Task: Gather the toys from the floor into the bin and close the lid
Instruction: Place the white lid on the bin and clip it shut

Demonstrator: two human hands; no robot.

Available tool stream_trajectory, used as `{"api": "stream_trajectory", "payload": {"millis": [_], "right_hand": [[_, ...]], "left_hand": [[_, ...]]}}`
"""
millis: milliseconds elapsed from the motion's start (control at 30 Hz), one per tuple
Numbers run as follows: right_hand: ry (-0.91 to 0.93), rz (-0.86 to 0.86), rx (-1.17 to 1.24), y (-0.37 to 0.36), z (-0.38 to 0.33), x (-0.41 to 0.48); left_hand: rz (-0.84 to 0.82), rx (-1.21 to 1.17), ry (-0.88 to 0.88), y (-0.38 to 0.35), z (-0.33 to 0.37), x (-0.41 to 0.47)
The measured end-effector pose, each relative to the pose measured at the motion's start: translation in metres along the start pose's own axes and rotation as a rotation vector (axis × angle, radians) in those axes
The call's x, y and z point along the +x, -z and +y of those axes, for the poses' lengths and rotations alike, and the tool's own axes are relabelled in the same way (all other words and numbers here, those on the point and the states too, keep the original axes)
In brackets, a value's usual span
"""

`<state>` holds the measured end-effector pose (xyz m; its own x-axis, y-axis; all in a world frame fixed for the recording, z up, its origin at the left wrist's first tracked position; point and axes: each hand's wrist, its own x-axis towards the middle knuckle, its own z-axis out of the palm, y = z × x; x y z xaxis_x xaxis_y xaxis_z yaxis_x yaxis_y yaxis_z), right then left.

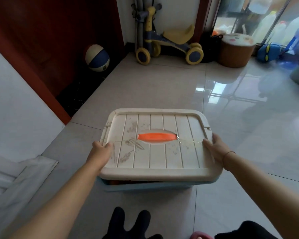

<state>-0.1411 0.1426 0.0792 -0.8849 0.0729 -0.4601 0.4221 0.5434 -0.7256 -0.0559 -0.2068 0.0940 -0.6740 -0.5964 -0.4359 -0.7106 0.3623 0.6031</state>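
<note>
Left hand [100, 151], right hand [214, 149]: fingers grip lid [162, 158] edges at 9 and 3 o'clock above bin [145, 186]; lid looks stiff, light, slick

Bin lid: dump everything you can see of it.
The lid is cream ribbed plastic, rectangular with rounded corners and a raised rim, with an orange handle in an oval recess. Dark scuffs mark its left half; clear tape seems to cross the middle. It lies roughly level over the blue bin, a dark gap under its near edge. The left hand and right hand grip its side edges.
</note>
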Motion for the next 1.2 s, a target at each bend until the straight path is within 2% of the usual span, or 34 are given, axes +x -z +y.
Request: {"api": "stream_trajectory", "payload": {"millis": [100,200,267,333,400,467,533,633,733,833,1000,1200], "right_hand": [[0.056,-0.020,-0.004,-0.002,0.013,0.000],[0.088,-0.004,-0.034,-0.007,0.013,0.003],[0.084,0.025,-0.073,-0.009,0.014,0.005],[0.069,0.041,-0.055,-0.010,0.017,0.009],[0.004,0.030,-0.007,-0.008,0.021,0.013],[-0.098,0.009,0.080,-0.006,0.023,0.017],[-0.169,-0.010,0.171,-0.004,0.023,0.017],[-0.123,0.039,0.152,-0.004,0.023,0.018],[-0.052,0.129,0.072,-0.004,0.022,0.019],[-0.013,0.142,-0.065,-0.005,0.019,0.021],[0.000,0.220,-0.288,-0.017,0.016,0.022],[0.050,0.241,-0.357,-0.022,0.015,0.018]], "left_hand": [[0.071,0.006,0.011,-0.011,-0.035,-0.012],[0.093,-0.199,0.125,-0.016,-0.045,-0.001],[0.003,-0.380,0.243,-0.018,-0.042,0.008],[-0.194,-0.533,0.313,-0.017,-0.042,0.018],[-0.269,-0.569,0.323,-0.015,-0.044,0.023],[-0.176,-0.532,0.312,-0.016,-0.044,0.022],[0.001,-0.476,0.243,-0.018,-0.047,0.023],[0.129,-0.406,0.097,-0.020,-0.048,0.022],[0.141,-0.346,0.045,-0.021,-0.048,0.022],[0.147,-0.253,0.003,-0.022,-0.047,0.022],[0.274,-0.011,-0.097,-0.028,-0.042,0.015],[0.340,0.177,-0.125,-0.032,-0.037,0.012]]}}
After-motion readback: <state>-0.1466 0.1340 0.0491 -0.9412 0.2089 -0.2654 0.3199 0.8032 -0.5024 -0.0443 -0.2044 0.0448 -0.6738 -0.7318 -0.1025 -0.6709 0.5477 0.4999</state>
